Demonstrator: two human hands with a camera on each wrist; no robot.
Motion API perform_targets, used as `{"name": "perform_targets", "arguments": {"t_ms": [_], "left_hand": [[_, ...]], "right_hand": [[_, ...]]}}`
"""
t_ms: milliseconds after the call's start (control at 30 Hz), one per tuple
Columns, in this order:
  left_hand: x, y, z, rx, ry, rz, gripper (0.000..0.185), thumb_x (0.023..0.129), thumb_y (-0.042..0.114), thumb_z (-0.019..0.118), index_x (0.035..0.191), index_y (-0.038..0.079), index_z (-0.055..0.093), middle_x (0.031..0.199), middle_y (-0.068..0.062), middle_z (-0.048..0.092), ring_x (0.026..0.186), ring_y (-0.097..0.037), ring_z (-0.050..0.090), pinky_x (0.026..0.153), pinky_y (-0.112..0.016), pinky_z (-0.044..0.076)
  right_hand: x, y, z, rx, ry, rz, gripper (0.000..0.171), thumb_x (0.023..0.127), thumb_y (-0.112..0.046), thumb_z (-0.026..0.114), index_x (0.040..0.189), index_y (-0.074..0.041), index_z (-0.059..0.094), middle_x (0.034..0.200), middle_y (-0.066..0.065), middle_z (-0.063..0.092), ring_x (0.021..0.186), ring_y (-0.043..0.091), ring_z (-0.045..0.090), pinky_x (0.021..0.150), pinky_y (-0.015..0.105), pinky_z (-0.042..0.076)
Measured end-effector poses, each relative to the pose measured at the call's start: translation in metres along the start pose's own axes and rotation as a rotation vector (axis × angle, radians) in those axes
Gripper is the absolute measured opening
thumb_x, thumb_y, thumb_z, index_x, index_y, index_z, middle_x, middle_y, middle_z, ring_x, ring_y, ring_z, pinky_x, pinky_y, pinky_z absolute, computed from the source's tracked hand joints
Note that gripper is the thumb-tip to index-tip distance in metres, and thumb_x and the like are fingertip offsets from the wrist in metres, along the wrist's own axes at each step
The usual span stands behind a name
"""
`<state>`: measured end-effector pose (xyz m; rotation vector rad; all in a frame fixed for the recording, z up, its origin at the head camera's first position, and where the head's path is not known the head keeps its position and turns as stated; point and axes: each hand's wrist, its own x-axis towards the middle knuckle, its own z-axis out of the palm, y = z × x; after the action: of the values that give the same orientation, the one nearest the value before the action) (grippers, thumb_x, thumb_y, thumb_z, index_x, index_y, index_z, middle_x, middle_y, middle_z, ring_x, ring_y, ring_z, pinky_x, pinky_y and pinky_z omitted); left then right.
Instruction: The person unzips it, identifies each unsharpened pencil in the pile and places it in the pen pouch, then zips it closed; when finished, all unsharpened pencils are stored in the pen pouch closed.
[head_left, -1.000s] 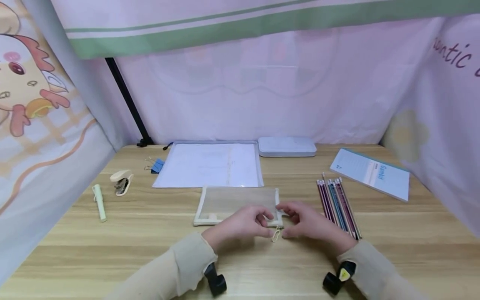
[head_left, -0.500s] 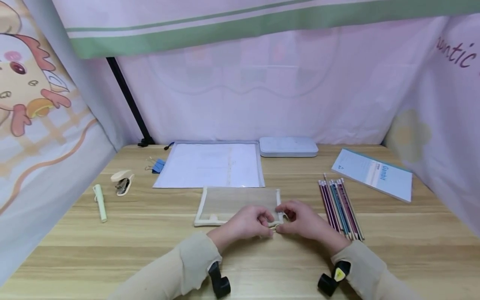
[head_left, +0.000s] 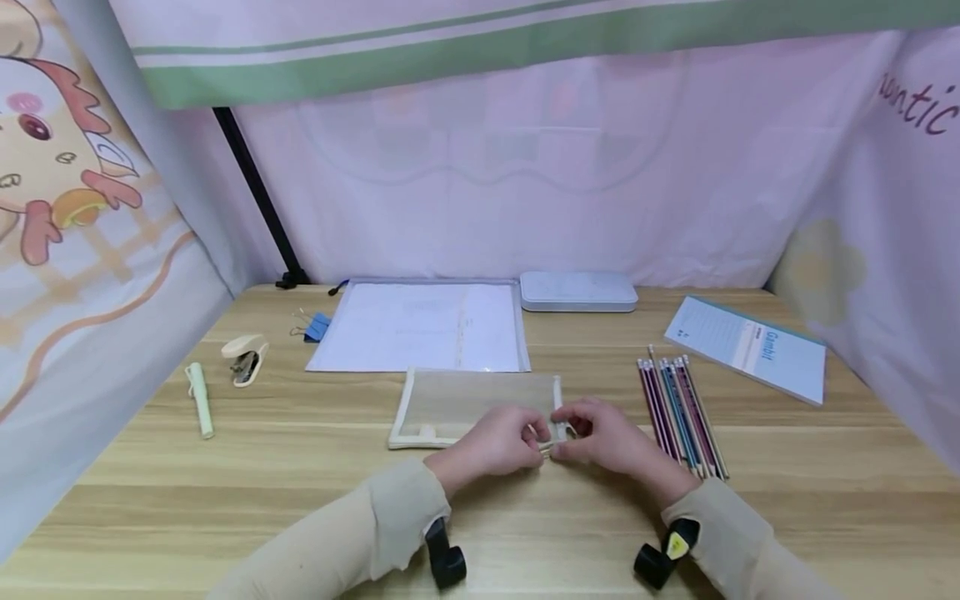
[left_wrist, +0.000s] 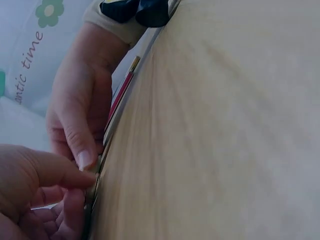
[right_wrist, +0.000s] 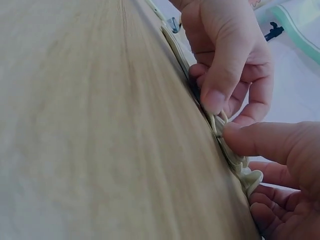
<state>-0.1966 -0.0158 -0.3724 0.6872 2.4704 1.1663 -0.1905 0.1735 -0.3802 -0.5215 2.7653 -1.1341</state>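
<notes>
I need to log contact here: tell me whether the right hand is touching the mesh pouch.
Touching. The right wrist view shows the right hand pressing its thumb onto the bunched cream edge of the mesh pouch, beside the left hand.

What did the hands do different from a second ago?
The left hand and right hand slid closer together at the mesh pouch's near right corner and now pinch the zipper end. The metal pull that dangled toward the person is tucked out of sight. The pouch and pencils stayed put.
</notes>
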Motion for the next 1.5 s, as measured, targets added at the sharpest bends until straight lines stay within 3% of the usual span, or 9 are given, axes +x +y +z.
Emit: {"name": "perform_targets", "arguments": {"t_ms": [200,400,600,867,1067,1267,1367,1500], "left_hand": [[-0.002,-0.01,-0.009,-0.172,-0.039,-0.117,0.017,0.069,0.001,0.07,0.082,0.007,0.063,0.067,-0.001,0.058,0.052,-0.011,0.05,0.042,-0.021,0.041],[-0.014,-0.022,-0.028,-0.247,-0.047,-0.146,0.019,0.069,-0.001,0.069,0.087,0.002,0.062,0.066,-0.002,0.057,0.053,-0.01,0.051,0.048,-0.02,0.044],[-0.031,-0.04,-0.049,-0.256,-0.02,-0.16,0.019,0.07,-0.002,0.069,0.084,0.0,0.057,0.063,-0.002,0.055,0.052,-0.01,0.05,0.048,-0.02,0.043],[-0.057,-0.061,-0.084,-0.235,0.014,-0.222,0.023,0.072,-0.002,0.069,0.079,0.003,0.047,0.063,-0.003,0.052,0.054,-0.013,0.047,0.05,-0.022,0.04],[-0.087,-0.085,-0.113,-0.232,-0.003,-0.175,0.018,0.072,0.0,0.066,0.075,0.003,0.049,0.062,-0.001,0.05,0.055,-0.011,0.048,0.051,-0.02,0.042],[-0.111,-0.105,-0.133,-0.298,-0.009,-0.158,0.015,0.075,0.001,0.063,0.077,0.003,0.049,0.062,0.001,0.05,0.053,-0.008,0.048,0.05,-0.018,0.041],[-0.117,-0.109,-0.136,-0.329,-0.011,-0.178,0.014,0.075,0.002,0.064,0.079,0.003,0.05,0.063,0.001,0.051,0.054,-0.008,0.049,0.05,-0.019,0.042],[-0.112,-0.113,-0.135,-0.347,-0.02,-0.198,0.015,0.075,0.004,0.066,0.082,0.002,0.052,0.064,0.001,0.053,0.055,-0.008,0.05,0.052,-0.019,0.044]], "right_hand": [[-0.001,0.0,-0.002,0.037,-0.02,0.022,0.044,0.071,-0.021,0.078,0.11,-0.005,0.065,0.088,0.004,0.057,0.08,0.016,0.049,0.068,0.028,0.043],[0.0,-0.001,-0.003,0.057,-0.019,0.068,0.047,0.069,-0.017,0.078,0.112,-0.004,0.064,0.089,0.005,0.057,0.081,0.017,0.05,0.069,0.029,0.044],[0.001,0.0,-0.002,0.065,-0.019,0.063,0.045,0.068,-0.014,0.078,0.11,-0.004,0.064,0.088,0.005,0.056,0.08,0.018,0.049,0.069,0.029,0.044],[0.001,-0.002,-0.001,0.077,-0.013,0.139,0.04,0.071,-0.012,0.076,0.109,-0.007,0.065,0.088,0.005,0.055,0.081,0.018,0.047,0.067,0.029,0.043],[0.004,-0.006,-0.002,0.074,-0.02,0.182,0.041,0.071,-0.011,0.075,0.11,-0.008,0.066,0.088,0.005,0.055,0.081,0.019,0.048,0.068,0.028,0.043],[0.006,-0.009,-0.002,0.086,-0.028,0.193,0.04,0.071,-0.009,0.074,0.11,-0.007,0.066,0.088,0.005,0.055,0.081,0.019,0.048,0.068,0.028,0.043],[0.005,-0.009,-0.002,0.094,-0.038,0.189,0.041,0.07,-0.009,0.074,0.111,-0.007,0.066,0.089,0.006,0.056,0.082,0.019,0.048,0.069,0.028,0.043],[0.004,-0.007,-0.004,0.096,-0.047,0.183,0.042,0.071,-0.009,0.074,0.112,-0.006,0.065,0.09,0.006,0.056,0.083,0.019,0.048,0.069,0.028,0.043]]}}
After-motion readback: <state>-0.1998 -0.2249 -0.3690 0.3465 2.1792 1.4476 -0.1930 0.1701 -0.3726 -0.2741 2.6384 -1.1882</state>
